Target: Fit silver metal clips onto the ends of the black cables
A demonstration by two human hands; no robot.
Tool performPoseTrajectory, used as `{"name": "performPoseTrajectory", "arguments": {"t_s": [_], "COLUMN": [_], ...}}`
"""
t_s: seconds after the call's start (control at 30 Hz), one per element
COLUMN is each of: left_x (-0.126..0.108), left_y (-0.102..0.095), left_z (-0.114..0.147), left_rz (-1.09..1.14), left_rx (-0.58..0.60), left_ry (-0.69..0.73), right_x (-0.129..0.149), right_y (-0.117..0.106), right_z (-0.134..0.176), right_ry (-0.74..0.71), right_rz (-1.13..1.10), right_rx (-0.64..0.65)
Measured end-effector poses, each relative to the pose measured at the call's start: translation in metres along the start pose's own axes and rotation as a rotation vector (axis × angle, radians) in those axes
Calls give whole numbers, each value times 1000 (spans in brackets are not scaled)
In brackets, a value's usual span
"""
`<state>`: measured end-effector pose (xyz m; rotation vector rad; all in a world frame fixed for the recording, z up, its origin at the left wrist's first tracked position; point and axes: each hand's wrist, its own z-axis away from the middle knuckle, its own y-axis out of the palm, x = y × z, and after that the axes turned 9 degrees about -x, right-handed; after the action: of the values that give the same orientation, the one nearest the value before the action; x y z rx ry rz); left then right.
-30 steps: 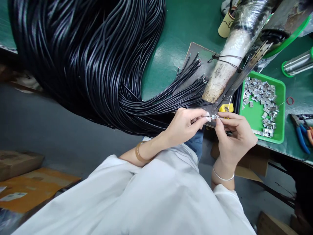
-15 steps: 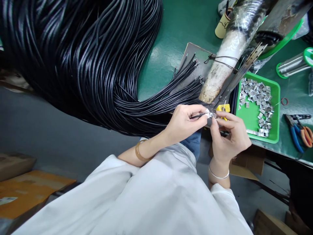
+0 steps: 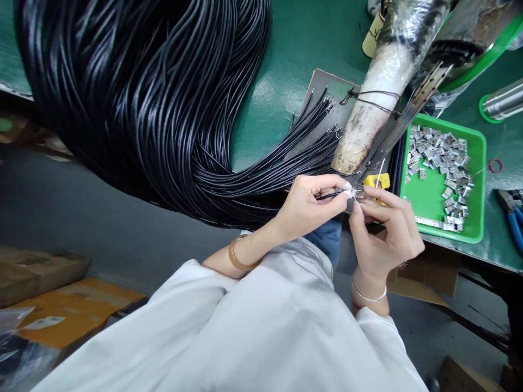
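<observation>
My left hand [image 3: 312, 201] pinches a black cable [image 3: 330, 194] close to its stripped end, between thumb and forefinger. Thin bare wire ends [image 3: 356, 191] fan out just past those fingertips. My right hand [image 3: 386, 220] meets them from the other side, thumb and fingers bent around the wire ends; exactly which strand they grip is too small to make out. A big bundle of black cables [image 3: 163, 109] spreads over the green table, many of its stripped tips [image 3: 329, 103] resting on a grey board [image 3: 322, 81]. Behind my right fingertips sits a small yellow block [image 3: 378, 181].
A plastic-wrapped tube [image 3: 370, 103] with a metal bar [image 3: 408, 117] slants down close above my hands. At right stand a green tray [image 3: 425, 196] of small metal connector shells, a solder wire spool [image 3: 504, 102] and blue-handled pliers [image 3: 515, 220]. Cardboard boxes [image 3: 73, 310] lie on the floor.
The view has shifted slightly, so the tray and tools appear further right. My right fingers have moved a little apart at the wire ends; my left hand keeps its pinch.
</observation>
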<state>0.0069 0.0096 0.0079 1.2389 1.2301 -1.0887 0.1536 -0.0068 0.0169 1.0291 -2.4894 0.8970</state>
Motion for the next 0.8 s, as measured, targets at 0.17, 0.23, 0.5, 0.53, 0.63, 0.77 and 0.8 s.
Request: {"name": "performPoseTrajectory", "arguments": {"t_s": [0.17,0.23,0.5,0.53,0.63,0.77,0.8], "left_x": [0,-1,0,0,-6,-24,-28], "left_y": [-2,-2,-8,-12,-23,-28,-26], "left_z": [3,7,12,8,-2,2,7], "left_rz": [-78,-159,-141,-79,66,-198,-349], "left_rx": [40,61,142,210,459,580,576], "left_ry": [17,153,275,162,-86,186,327], "right_x": [-4,-8,-13,-13,-12,-6,-5], "right_y": [-3,-5,-10,-8,-4,-11,-17], "right_z": [6,7,4,4,3,-7,-9], "right_ry": [53,170,243,145,-37,96,141], "right_rz": [-51,-58,-172,-174,-195,-255,-258], "right_rx": [-3,3,127,112,53,-173,-227]}}
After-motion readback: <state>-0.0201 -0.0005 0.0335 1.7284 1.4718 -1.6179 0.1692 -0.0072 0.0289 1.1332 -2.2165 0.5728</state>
